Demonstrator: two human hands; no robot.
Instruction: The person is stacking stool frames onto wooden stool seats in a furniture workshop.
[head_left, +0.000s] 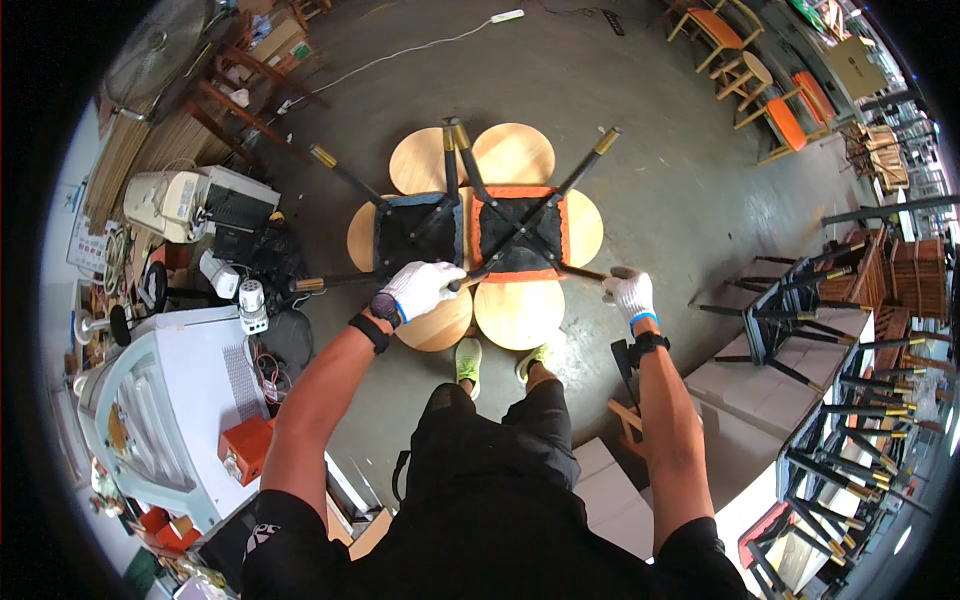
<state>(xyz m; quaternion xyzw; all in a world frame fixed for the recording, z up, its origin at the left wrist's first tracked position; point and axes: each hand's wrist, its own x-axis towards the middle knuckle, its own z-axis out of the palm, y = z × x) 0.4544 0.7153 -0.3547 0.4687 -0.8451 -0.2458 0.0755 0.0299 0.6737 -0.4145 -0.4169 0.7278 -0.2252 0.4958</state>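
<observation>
The upturned orange stool (520,232) lies ahead, over inner edges of the round tops (518,315). Left hand (425,290) and right hand (630,292) (equally near) grasp its closest legs (582,271).

A person's white-gloved left hand (425,290) is closed round the near left leg of an upturned orange-edged stool (519,228), and the gloved right hand (629,292) grips its near right leg at the end. Just left of it lies an upturned blue-edged stool (402,234), its dark legs also tipped with gold. Both lie over pale round wooden tops (520,318) on the grey floor (680,190). A white cable (400,50) runs beyond; upturned stools (850,430) crowd the right side, and a standing fan (160,50) is far left.
</observation>
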